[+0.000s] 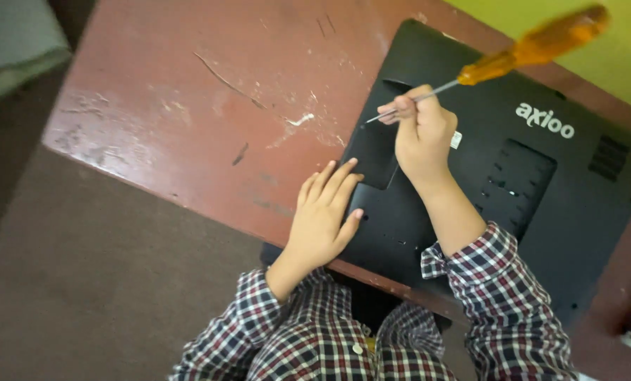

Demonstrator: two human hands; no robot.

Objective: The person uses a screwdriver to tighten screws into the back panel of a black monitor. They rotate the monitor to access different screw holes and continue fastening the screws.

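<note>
On one red table (188,106), one black computer (541,190) is lying face down at 3 o'clock. One left hand (322,219) is pressing flat, fingers together, at 6 o'clock of its small panel. One right hand (421,134) is pinching one orange screwdriver (534,48).

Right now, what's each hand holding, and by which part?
The right hand pinches the screwdriver by its metal shaft, not the orange handle. The left hand holds nothing; it rests flat at the black device edge.
</note>
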